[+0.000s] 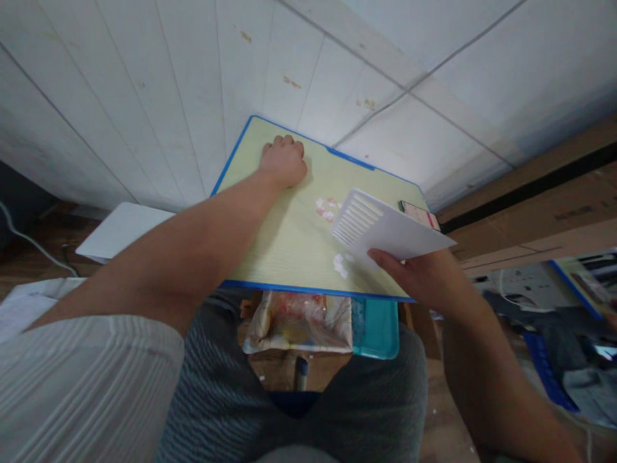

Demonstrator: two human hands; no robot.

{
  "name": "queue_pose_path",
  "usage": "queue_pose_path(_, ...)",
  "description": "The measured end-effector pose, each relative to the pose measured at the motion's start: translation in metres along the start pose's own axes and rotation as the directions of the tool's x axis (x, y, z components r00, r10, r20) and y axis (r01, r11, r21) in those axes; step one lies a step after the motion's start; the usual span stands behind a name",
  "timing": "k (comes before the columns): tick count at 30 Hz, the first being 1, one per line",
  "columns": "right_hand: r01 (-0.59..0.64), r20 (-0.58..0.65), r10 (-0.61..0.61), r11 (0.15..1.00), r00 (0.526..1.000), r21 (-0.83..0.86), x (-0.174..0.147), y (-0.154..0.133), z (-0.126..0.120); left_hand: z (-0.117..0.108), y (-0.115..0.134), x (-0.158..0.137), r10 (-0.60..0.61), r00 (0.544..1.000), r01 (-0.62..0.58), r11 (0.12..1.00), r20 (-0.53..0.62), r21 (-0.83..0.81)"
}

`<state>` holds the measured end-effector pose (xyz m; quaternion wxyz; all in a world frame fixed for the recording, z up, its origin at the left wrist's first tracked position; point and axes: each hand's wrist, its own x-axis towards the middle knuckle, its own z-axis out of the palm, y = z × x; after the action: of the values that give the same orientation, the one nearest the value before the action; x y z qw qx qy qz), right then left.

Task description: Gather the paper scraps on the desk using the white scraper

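Note:
My right hand (409, 271) grips a white sheet (393, 235) with a row of long slots cut into one end, thumb on its upper face. The sheet is tilted above the right side of a pale yellow board with a blue rim (274, 257). Toward the board's far left, my left hand (284, 161) rests back-up with its fingers curled in. Whatever it may hold is hidden underneath. Between the hands lie small pink and white pieces (326, 209), and several white bits (340, 265) lie nearer me, below the slotted end.
A phone (420, 215) lies at the board's right edge, beside stacked cardboard (535, 212). Beyond the board is a white panelled wall (241, 77). Below the near edge are a clear plastic bag (299, 325) and a teal tray (378, 328). A white panel (128, 228) stands left.

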<state>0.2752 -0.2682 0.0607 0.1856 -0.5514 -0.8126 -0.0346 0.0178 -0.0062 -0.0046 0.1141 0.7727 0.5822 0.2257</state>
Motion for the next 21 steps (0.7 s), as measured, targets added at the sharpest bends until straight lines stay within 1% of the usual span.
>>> queue_pose_path(2,-0.017,-0.045,0.016,0.999,0.999,-0.028,0.004,0.000,0.000,0.001,-0.001,0.001,0.014,1.000,-0.014,1.000,-0.006,-0.013)
queue_pose_path(4,-0.004,-0.027,0.003,0.999,1.000,-0.033,0.006,-0.003,0.000,0.001,-0.001,0.002,0.016,1.000,-0.016,0.999,-0.006,-0.037)
queue_pose_path(7,0.043,0.090,-0.045,0.999,0.995,0.023,0.005,-0.015,-0.005,-0.001,0.000,0.000,0.009,1.000,-0.009,0.999,0.009,-0.041)
queue_pose_path(10,0.066,0.214,-0.093,0.989,0.972,0.129,0.002,-0.028,-0.014,-0.004,0.002,-0.003,0.001,0.999,0.000,1.000,0.033,-0.028)
queue_pose_path(12,0.065,0.274,-0.126,0.973,0.953,0.222,0.000,-0.035,-0.020,-0.006,0.003,-0.005,-0.012,0.999,0.013,1.000,0.047,-0.018)
queue_pose_path(15,0.044,0.335,-0.163,0.941,0.928,0.336,-0.003,-0.039,-0.026,-0.005,0.003,-0.005,-0.015,0.998,0.016,0.999,0.053,-0.029)
queue_pose_path(21,0.009,0.427,-0.214,0.901,0.878,0.434,-0.010,-0.042,-0.036,-0.001,0.000,0.000,-0.020,0.998,0.024,0.997,0.056,-0.074)
